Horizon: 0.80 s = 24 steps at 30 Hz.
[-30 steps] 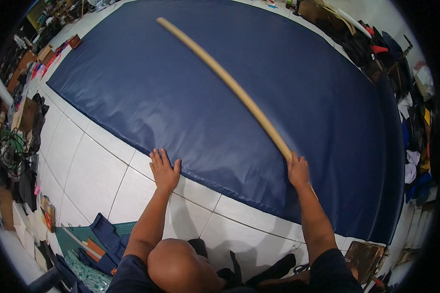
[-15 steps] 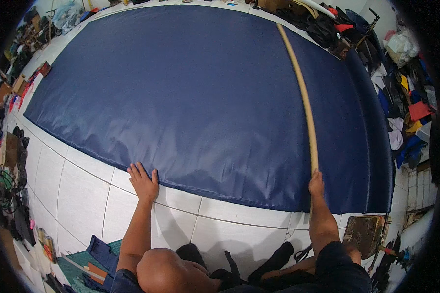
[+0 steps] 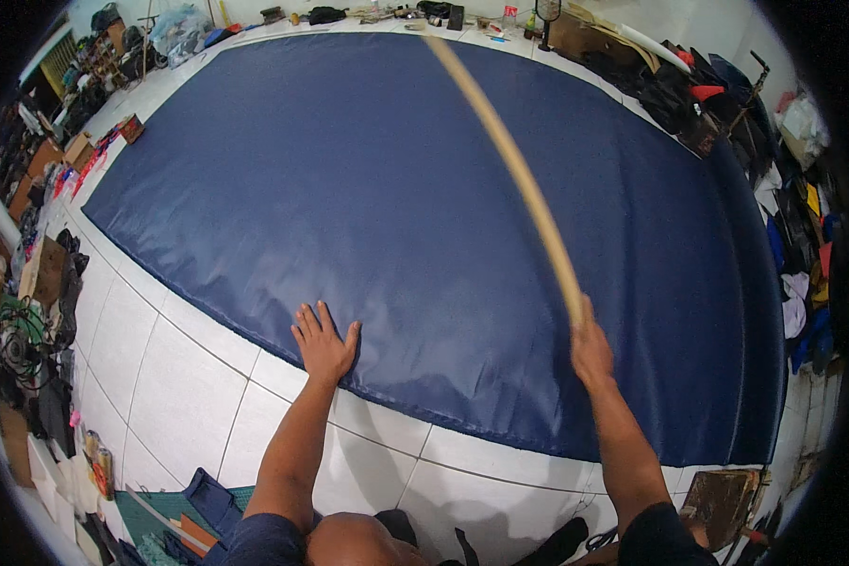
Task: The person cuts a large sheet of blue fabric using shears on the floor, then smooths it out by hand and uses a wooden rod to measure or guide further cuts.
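Observation:
A large dark blue sheet of smooth, vinyl-like material (image 3: 377, 198) lies spread over the white tiled floor, with soft wrinkles along its near side. My left hand (image 3: 325, 344) rests with fingers spread on the sheet's near edge. Wrapped round the near end of a long pale wooden stick (image 3: 524, 179) is my right hand (image 3: 590, 351), over the right part of the sheet. The stick slants away to the far left, its far end blurred near the sheet's far edge. Whether it touches the sheet, I cannot tell.
White tiles (image 3: 189, 377) border the sheet's near side. Piled clothes and bags (image 3: 797, 274) line the right, with boxes and clutter (image 3: 42, 274) on the left. A worn brown box (image 3: 717, 505) stands by the near right corner. A green mat (image 3: 151, 519) lies at lower left.
The stick's far end has swung left, and my right hand has shifted forward and left with it. My left hand lies slightly further onto the sheet. The whole view has shifted too.

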Available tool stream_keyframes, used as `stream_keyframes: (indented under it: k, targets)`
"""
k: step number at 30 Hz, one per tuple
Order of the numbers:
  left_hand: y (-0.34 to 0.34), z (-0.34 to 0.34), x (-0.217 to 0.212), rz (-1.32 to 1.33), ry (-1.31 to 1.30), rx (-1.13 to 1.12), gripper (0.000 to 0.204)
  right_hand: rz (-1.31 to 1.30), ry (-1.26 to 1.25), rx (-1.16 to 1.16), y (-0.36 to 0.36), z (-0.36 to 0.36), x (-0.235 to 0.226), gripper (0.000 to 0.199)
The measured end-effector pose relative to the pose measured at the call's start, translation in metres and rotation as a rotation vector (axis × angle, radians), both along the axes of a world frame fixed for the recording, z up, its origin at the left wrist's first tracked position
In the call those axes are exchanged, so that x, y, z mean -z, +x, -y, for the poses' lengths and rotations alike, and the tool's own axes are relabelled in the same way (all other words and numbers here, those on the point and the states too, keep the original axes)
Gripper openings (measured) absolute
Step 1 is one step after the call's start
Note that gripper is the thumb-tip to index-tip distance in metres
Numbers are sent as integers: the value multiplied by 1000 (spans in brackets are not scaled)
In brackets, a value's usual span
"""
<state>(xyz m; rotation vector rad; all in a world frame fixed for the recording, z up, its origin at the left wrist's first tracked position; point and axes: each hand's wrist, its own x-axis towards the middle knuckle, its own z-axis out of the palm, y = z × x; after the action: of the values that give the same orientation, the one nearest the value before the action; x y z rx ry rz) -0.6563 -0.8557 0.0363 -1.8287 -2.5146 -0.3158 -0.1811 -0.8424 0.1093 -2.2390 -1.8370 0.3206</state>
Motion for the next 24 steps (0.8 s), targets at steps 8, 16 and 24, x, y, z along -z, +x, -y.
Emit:
stream_keyframes:
  k: [8,16,24]
  targets:
    - [5,-2,-5,56,13,-10,85,118,11,-415,-166,-165,24,49]
    - [0,-1,-8,71,-12,-10,85,-44,-183,-124,-153,-217,29,51]
    - [-3,-1,-5,79,15,17,83,12,-141,207,55,-58,28,54]
